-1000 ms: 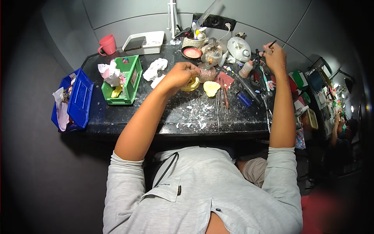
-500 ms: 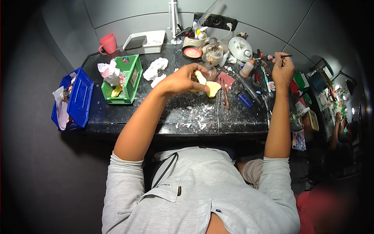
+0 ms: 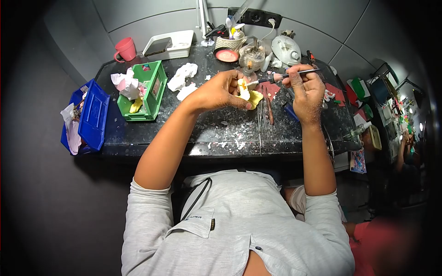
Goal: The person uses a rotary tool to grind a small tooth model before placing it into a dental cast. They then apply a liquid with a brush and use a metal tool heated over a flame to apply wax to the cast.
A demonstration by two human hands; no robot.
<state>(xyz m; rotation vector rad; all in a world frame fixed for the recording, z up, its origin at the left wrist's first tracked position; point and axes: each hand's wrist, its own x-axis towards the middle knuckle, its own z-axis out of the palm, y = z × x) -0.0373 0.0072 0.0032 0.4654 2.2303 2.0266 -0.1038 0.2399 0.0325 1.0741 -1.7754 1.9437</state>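
A: Your left hand has its fingers curled snug round a pale yellow cast, lumpy, plaster-looking; it's held just above the black speckled benchtop, centre of the bench, long axis running roughly 12 to 6, upper end toward 12.

B: And the tool?

A: Your right hand pinches a thin metal-tipped instrument between fingers and thumb; long axis lies 3 to 9, working tip pointing toward 9, meeting the cast's top; back end sticks out past the hand toward 2.

B: Any writing?

A: Small print on your grey shirt pocket; too small to read; nothing else legible.

B: Surroundings, quick.

A: A second yellow cast lies flat just at 3 of the held one; green plastic bin at 9, crumpled tissue at its rim; blue bin further toward 9; pink mug at 10; white tray at 11; pale chips scattered at 6.
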